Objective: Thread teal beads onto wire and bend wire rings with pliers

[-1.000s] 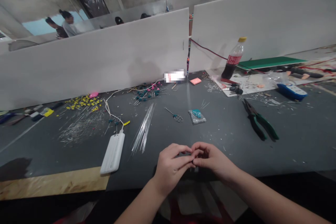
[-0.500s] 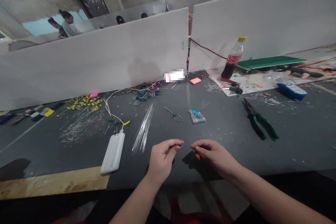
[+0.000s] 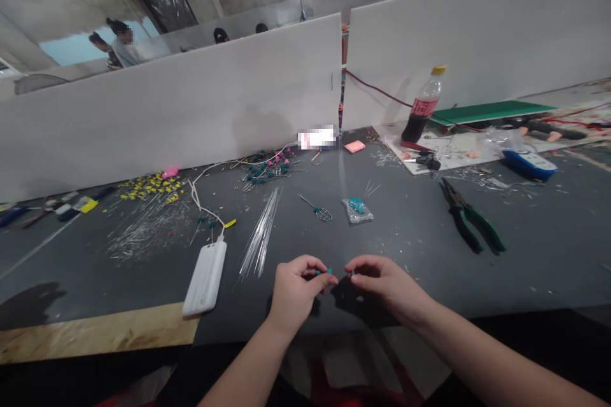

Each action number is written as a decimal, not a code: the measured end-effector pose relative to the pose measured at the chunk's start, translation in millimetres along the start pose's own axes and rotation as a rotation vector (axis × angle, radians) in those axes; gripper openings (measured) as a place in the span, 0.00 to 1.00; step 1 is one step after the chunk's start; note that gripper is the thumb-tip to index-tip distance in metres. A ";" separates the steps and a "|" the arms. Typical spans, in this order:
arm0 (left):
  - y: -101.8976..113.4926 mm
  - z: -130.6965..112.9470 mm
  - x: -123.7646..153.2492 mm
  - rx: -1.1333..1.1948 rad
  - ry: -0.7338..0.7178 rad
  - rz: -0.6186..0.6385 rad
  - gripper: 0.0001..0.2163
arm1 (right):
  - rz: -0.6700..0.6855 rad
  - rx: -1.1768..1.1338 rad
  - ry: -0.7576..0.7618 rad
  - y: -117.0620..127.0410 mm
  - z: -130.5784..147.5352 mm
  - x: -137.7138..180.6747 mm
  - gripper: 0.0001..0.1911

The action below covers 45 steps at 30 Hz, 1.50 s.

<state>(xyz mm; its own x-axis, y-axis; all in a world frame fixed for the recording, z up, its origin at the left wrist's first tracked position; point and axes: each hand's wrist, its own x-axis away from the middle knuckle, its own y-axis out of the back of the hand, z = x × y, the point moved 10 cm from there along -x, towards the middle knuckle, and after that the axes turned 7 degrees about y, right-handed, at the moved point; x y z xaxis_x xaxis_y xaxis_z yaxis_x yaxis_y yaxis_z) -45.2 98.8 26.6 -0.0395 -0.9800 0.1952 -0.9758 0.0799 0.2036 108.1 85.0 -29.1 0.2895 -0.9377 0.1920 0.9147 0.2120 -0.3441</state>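
Note:
Near the front edge of the dark table (image 3: 525,248) my left hand (image 3: 298,289) is curled in a pinch on a small teal bead (image 3: 328,271). My right hand (image 3: 382,283) is also pinched shut, holding a tiny teal piece (image 3: 352,273) at its fingertips. The two hands face each other a few centimetres apart, just above the tabletop. A bundle of thin silver wires (image 3: 262,232) lies just beyond my left hand.
A white power bank (image 3: 206,278) with its cable lies to the left. Green-handled pliers (image 3: 470,224) lie at right. A small bag of teal beads (image 3: 358,210), a wire piece (image 3: 319,210), yellow and teal bead piles, a cola bottle (image 3: 420,108) and white partitions stand behind.
My hands were pressed together a second ago, then pulled apart. Now they have come a little closer again, each pinching a small teal piece.

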 end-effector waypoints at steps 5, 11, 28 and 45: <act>-6.3 26.3 -15.0 0.085 0.144 -0.013 0.08 | -0.029 0.012 0.006 2.4 -0.9 -2.0 0.14; -8.9 29.8 -28.1 -0.035 0.009 -0.010 0.06 | -0.036 0.040 -0.017 2.8 -0.4 -2.5 0.12; -10.5 16.2 -22.7 -0.036 -0.076 -0.011 0.09 | 0.019 0.004 -0.011 0.0 -6.5 -1.0 0.13; -4.5 -8.0 -14.8 -0.351 -0.201 0.002 0.10 | -0.032 0.040 -0.025 4.7 -6.3 -3.2 0.15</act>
<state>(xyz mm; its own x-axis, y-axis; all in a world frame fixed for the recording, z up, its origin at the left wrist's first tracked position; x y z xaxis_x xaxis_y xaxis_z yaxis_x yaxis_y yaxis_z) -38.5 114.4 30.5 -0.1160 -0.9932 0.0117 -0.8441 0.1048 0.5258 109.7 87.3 -37.1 0.2668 -0.9371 0.2250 0.9338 0.1936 -0.3009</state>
